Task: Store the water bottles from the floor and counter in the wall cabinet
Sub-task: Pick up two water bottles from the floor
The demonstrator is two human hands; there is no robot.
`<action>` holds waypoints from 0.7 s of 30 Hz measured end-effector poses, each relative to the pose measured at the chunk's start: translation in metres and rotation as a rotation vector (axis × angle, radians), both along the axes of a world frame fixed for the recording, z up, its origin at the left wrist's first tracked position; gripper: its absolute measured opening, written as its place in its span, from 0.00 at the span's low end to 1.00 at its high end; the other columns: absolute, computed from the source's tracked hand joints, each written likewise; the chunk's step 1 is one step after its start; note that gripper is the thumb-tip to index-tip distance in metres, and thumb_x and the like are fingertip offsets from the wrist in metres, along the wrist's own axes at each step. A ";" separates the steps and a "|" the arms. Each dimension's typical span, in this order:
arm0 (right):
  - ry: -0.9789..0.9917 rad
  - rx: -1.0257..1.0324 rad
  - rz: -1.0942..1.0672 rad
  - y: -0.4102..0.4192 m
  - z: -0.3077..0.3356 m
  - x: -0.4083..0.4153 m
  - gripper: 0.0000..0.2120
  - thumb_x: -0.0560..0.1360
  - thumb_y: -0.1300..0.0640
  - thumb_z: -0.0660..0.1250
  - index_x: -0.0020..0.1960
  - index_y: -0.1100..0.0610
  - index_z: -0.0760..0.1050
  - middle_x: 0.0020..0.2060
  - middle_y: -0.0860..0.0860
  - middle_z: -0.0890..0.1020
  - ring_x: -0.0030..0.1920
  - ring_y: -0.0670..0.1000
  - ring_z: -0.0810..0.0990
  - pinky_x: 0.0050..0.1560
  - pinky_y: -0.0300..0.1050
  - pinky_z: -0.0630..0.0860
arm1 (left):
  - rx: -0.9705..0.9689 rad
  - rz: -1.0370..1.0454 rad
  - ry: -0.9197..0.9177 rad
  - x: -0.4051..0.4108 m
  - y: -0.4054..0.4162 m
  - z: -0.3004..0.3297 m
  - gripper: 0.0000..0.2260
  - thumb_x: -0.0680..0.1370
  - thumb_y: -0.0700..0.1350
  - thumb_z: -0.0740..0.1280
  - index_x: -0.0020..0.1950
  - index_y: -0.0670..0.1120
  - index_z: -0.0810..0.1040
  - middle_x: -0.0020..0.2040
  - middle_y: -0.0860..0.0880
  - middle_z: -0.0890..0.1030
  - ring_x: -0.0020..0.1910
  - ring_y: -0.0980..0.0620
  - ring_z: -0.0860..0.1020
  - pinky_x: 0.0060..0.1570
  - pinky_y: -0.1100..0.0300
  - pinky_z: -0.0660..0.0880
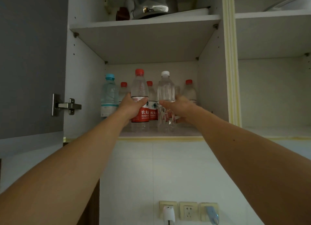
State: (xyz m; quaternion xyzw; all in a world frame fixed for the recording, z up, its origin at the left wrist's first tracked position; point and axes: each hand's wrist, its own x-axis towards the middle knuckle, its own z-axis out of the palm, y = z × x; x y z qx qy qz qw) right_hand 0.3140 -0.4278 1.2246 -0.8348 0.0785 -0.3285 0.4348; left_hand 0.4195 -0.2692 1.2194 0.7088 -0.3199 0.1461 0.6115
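Head view, left hand: the left hand is wrapping its grip around the red-capped bottle, fingers curled across the red label, bottle standing upright on the lower shelf of the wall cabinet.
Head view, right hand: the right hand is clamping its grip on the white-capped bottle, thumb crossing the clear body, at 3 o'clock of the red-capped one and just beside it.
Stored row: a blue-capped bottle is standing at 9 o'clock of the left hand; three more red-capped bottles are lining the back (partly hidden).
Step in hand: both bottles appear to be getting seated at the front of the shelf.
Doing it well: I would be keeping each bottle vertical, sliding it back until the base is fully on the shelf, then loosening the fingers without knocking the row behind.
Surface: the shelf is looking flat and pale, with a taped front edge.
Room: a metal kettle is sitting on the upper shelf at 12 o'clock; wall sockets are showing at 6 o'clock on white tile; the grey door is hanging open at 9 o'clock.
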 end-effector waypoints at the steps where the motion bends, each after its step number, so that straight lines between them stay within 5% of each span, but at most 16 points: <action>1: -0.014 -0.030 -0.030 0.003 -0.002 -0.003 0.23 0.78 0.43 0.69 0.67 0.55 0.74 0.48 0.51 0.83 0.46 0.50 0.81 0.42 0.44 0.79 | 0.065 0.013 -0.015 -0.003 0.004 0.003 0.25 0.79 0.51 0.71 0.73 0.46 0.69 0.65 0.45 0.79 0.50 0.51 0.78 0.40 0.60 0.74; 3: -0.044 -0.088 -0.076 0.011 -0.008 -0.009 0.22 0.79 0.44 0.68 0.65 0.57 0.75 0.44 0.51 0.82 0.40 0.47 0.80 0.34 0.39 0.74 | 0.159 0.060 -0.040 -0.011 0.015 0.004 0.23 0.80 0.51 0.70 0.72 0.45 0.70 0.64 0.46 0.79 0.52 0.49 0.78 0.46 0.58 0.75; 8: -0.211 -0.282 -0.220 0.040 -0.032 -0.042 0.22 0.80 0.47 0.67 0.70 0.55 0.70 0.58 0.52 0.81 0.48 0.47 0.81 0.41 0.37 0.75 | 0.150 0.170 -0.143 -0.043 0.045 -0.018 0.17 0.80 0.54 0.69 0.63 0.46 0.77 0.58 0.48 0.81 0.56 0.48 0.79 0.61 0.50 0.76; 10: -0.279 -0.398 -0.324 0.055 -0.048 -0.066 0.20 0.81 0.48 0.65 0.68 0.57 0.72 0.56 0.53 0.81 0.52 0.51 0.80 0.48 0.43 0.74 | 0.079 0.171 -0.161 -0.064 0.059 -0.027 0.14 0.80 0.55 0.68 0.58 0.46 0.79 0.55 0.49 0.81 0.55 0.48 0.79 0.57 0.55 0.75; 15: -0.242 -0.482 -0.390 0.099 -0.102 -0.140 0.12 0.83 0.49 0.61 0.54 0.56 0.78 0.44 0.49 0.81 0.43 0.52 0.80 0.41 0.47 0.74 | -0.017 0.034 -0.196 -0.129 0.095 -0.061 0.12 0.82 0.53 0.65 0.54 0.46 0.81 0.50 0.50 0.82 0.49 0.52 0.79 0.53 0.55 0.76; 18: -0.180 -0.470 -0.420 0.121 -0.140 -0.185 0.14 0.82 0.51 0.60 0.46 0.59 0.77 0.39 0.52 0.81 0.39 0.54 0.78 0.39 0.50 0.74 | -0.062 -0.068 -0.173 -0.167 0.107 -0.092 0.12 0.82 0.53 0.65 0.47 0.47 0.80 0.41 0.52 0.81 0.39 0.57 0.77 0.40 0.60 0.73; 21: -0.113 -0.434 -0.467 0.135 -0.181 -0.233 0.18 0.83 0.51 0.59 0.40 0.62 0.74 0.33 0.52 0.78 0.34 0.52 0.74 0.35 0.50 0.71 | -0.038 -0.186 -0.110 -0.205 0.104 -0.134 0.14 0.82 0.52 0.65 0.48 0.43 0.81 0.39 0.51 0.81 0.35 0.57 0.75 0.41 0.58 0.73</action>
